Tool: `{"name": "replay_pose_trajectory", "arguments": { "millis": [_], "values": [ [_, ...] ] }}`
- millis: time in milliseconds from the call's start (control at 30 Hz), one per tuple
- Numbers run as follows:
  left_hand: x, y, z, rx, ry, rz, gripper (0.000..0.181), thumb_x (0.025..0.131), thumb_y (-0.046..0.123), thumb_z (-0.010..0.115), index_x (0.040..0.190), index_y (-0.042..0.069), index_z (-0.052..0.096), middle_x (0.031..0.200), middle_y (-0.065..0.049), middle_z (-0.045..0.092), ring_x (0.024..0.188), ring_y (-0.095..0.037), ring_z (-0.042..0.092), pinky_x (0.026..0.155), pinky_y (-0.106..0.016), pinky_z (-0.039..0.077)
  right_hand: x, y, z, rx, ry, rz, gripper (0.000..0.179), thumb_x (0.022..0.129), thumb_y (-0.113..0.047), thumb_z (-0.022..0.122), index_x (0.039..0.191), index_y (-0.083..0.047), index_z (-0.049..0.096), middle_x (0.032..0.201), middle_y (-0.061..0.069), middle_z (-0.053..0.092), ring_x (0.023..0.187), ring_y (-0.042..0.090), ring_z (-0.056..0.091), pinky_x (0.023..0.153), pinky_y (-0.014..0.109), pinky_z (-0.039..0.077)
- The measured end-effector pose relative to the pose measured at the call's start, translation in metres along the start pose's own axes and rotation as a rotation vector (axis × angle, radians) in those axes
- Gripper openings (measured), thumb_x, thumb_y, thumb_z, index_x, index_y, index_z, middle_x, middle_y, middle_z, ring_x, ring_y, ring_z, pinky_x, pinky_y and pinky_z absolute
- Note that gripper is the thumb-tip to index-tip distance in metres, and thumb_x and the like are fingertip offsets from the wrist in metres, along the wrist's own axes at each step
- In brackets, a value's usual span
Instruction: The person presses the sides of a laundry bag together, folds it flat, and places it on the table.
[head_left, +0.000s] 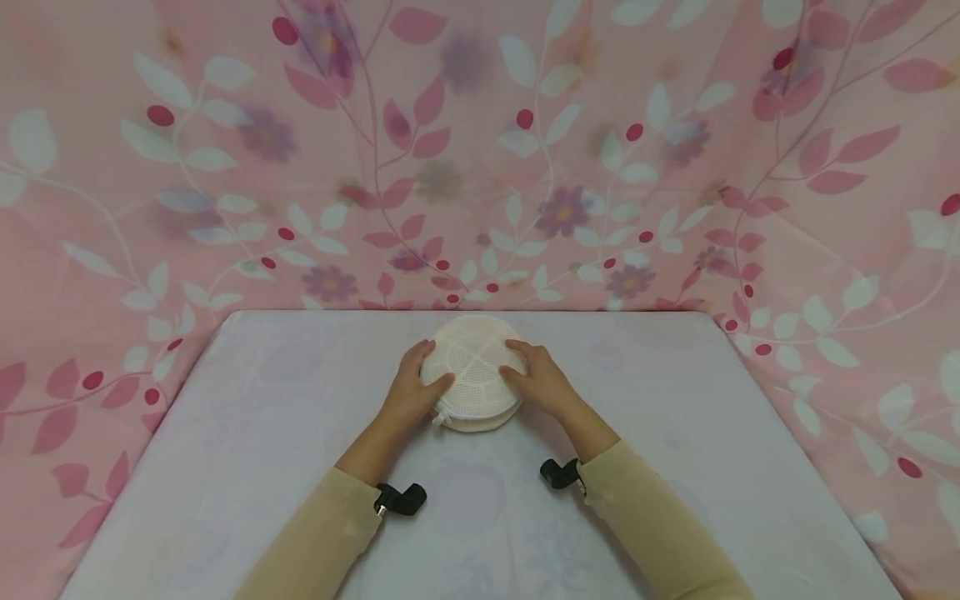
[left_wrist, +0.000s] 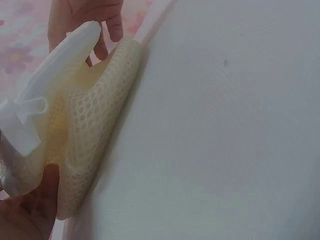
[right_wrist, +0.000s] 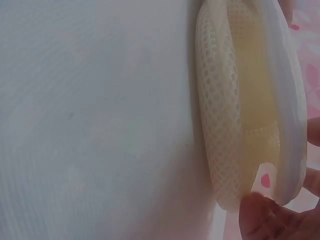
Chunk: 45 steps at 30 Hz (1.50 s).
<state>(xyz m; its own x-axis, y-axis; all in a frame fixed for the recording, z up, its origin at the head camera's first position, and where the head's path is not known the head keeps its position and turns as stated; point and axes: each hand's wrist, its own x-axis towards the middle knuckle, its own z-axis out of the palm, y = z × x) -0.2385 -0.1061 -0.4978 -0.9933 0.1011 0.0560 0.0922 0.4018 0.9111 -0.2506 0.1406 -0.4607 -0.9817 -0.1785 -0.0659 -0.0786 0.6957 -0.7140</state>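
Note:
A round cream mesh laundry bag (head_left: 477, 367) sits near the far side of the table, its lid crossed by seams. My left hand (head_left: 411, 385) grips its left edge, thumb toward the front. On the opposite edge my right hand (head_left: 545, 382) holds it, thumb and fingertips over the top. In the left wrist view, the bag's zip is undone and a gap shows between lid and honeycomb mesh wall (left_wrist: 100, 110); a white zipper pull (left_wrist: 31, 112) hangs beside it. The right wrist view shows the pale yellow lining (right_wrist: 257, 85) inside the opening.
A white cloth with faint prints covers the table (head_left: 480, 517). Pink curtains (head_left: 480, 167) with leaves and flowers hang behind it and at both sides. Black camera mounts (head_left: 402, 499) stick out from both beige sleeves (head_left: 315, 537).

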Motion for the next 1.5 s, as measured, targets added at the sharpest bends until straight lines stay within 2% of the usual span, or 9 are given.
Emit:
{"name": "replay_pose_trajectory", "arguments": {
  "millis": [167, 367, 600, 733, 867, 1067, 1233, 1367, 1500],
  "values": [
    [0.001, 0.002, -0.001, 0.098, 0.023, 0.024, 0.074, 0.093, 0.032, 0.071, 0.153, 0.003, 0.037, 0.161, -0.015, 0.024, 0.149, -0.035, 0.024, 0.119, -0.051, 0.020, -0.001, -0.002, 0.000, -0.151, 0.032, -0.089, 0.058, 0.098, -0.035, 0.064, 0.148, -0.011, 0.048, 0.147, 0.026, 0.040, 0.135, 0.044, 0.041, 0.110, 0.057, 0.035],
    [0.000, 0.007, -0.001, 0.193, 0.056, 0.068, 0.068, 0.094, 0.029, 0.070, 0.150, 0.002, 0.042, 0.159, -0.014, 0.031, 0.146, -0.037, 0.027, 0.118, -0.053, 0.023, -0.004, -0.006, -0.001, -0.283, 0.031, -0.182, 0.060, 0.101, -0.036, 0.058, 0.152, -0.008, 0.041, 0.157, 0.027, 0.030, 0.143, 0.044, 0.033, 0.115, 0.055, 0.029],
    [-0.002, 0.011, 0.001, 0.405, 0.045, 0.183, 0.061, 0.098, 0.033, 0.063, 0.148, 0.003, 0.045, 0.161, -0.015, 0.029, 0.145, -0.039, 0.026, 0.116, -0.057, 0.025, -0.007, -0.007, 0.001, -0.435, 0.007, -0.202, 0.061, 0.105, -0.045, 0.046, 0.157, -0.015, 0.033, 0.163, 0.021, 0.021, 0.151, 0.035, 0.018, 0.117, 0.063, 0.013],
    [-0.002, 0.011, 0.001, 0.523, 0.043, 0.262, 0.058, 0.100, 0.036, 0.058, 0.148, 0.005, 0.047, 0.160, -0.015, 0.032, 0.145, -0.037, 0.028, 0.110, -0.063, 0.028, -0.008, -0.009, 0.000, -0.549, -0.015, -0.231, 0.062, 0.106, -0.048, 0.040, 0.159, -0.019, 0.029, 0.164, 0.019, 0.019, 0.152, 0.034, 0.016, 0.115, 0.067, 0.012],
    [-0.003, 0.013, 0.001, 0.600, 0.027, 0.317, 0.058, 0.100, 0.039, 0.058, 0.147, 0.007, 0.049, 0.157, -0.016, 0.037, 0.145, -0.036, 0.030, 0.105, -0.065, 0.031, -0.006, -0.011, -0.002, -0.603, -0.055, -0.280, 0.061, 0.107, -0.047, 0.037, 0.160, -0.019, 0.027, 0.164, 0.020, 0.018, 0.152, 0.035, 0.016, 0.116, 0.064, 0.016],
    [-0.003, 0.014, 0.002, 0.693, -0.073, 0.300, 0.069, 0.098, 0.054, 0.054, 0.154, 0.015, 0.041, 0.162, -0.011, 0.031, 0.149, -0.035, 0.021, 0.111, -0.062, 0.022, -0.005, -0.012, -0.003, -0.631, -0.131, -0.345, 0.064, 0.106, -0.049, 0.037, 0.161, -0.019, 0.023, 0.165, 0.022, 0.012, 0.152, 0.037, 0.010, 0.119, 0.058, 0.014],
    [-0.001, 0.015, 0.000, 0.747, -0.112, 0.289, 0.080, 0.094, 0.065, 0.051, 0.157, 0.018, 0.035, 0.164, -0.010, 0.025, 0.151, -0.035, 0.016, 0.115, -0.061, 0.016, 0.000, -0.010, -0.001, -0.707, -0.179, -0.395, 0.071, 0.104, -0.058, 0.034, 0.162, -0.021, 0.015, 0.166, 0.020, 0.007, 0.153, 0.037, 0.006, 0.119, 0.058, 0.013],
    [0.000, 0.013, 0.000, 0.782, -0.148, 0.289, 0.085, 0.092, 0.070, 0.049, 0.159, 0.020, 0.031, 0.166, -0.008, 0.020, 0.151, -0.035, 0.014, 0.116, -0.062, 0.013, 0.002, -0.009, 0.000, -0.759, -0.225, -0.392, 0.075, 0.103, -0.062, 0.030, 0.163, -0.023, 0.009, 0.167, 0.018, 0.002, 0.153, 0.036, 0.002, 0.119, 0.059, 0.010],
    [0.002, 0.010, 0.000, 0.809, -0.184, 0.286, 0.089, 0.091, 0.072, 0.048, 0.160, 0.020, 0.028, 0.167, -0.008, 0.017, 0.152, -0.037, 0.012, 0.116, -0.064, 0.011, 0.002, -0.012, -0.002, -0.763, -0.257, -0.374, 0.077, 0.102, -0.064, 0.031, 0.163, -0.023, 0.009, 0.167, 0.017, 0.002, 0.153, 0.036, 0.002, 0.118, 0.063, 0.009]
  ]
}}
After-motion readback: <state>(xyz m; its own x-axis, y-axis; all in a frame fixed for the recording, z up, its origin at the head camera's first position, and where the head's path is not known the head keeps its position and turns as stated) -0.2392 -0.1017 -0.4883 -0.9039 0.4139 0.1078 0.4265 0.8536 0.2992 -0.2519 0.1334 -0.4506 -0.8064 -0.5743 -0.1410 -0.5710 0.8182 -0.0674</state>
